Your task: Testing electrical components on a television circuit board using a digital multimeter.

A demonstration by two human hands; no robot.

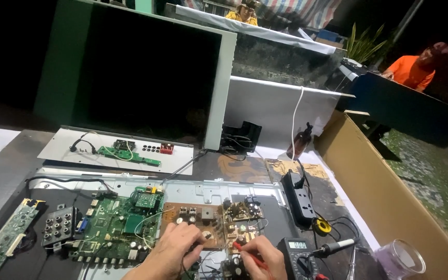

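My left hand (175, 249) rests on a brown circuit board (195, 215), fingertips pinched on a thin black probe lead near its lower edge. A red probe (246, 252) is gripped in my right hand (263, 256), its tip touching components at the brown board's right part (245, 210). A green main board (117, 225) lies just left of my left hand. Right beside my right hand sits a black multimeter (299, 254) with a lit display. All boards lie on a metal chassis panel (208, 189).
A black power strip (297, 197), yellow solder reel (321, 226) and soldering iron (335, 248) lie to the right. A cardboard sheet (390, 197) leans at far right, a clear cup (400, 259) before it. A dark screen panel (141, 72) stands behind. A narrow green board (6, 236) lies left. A person in orange (416, 67) sits far right.
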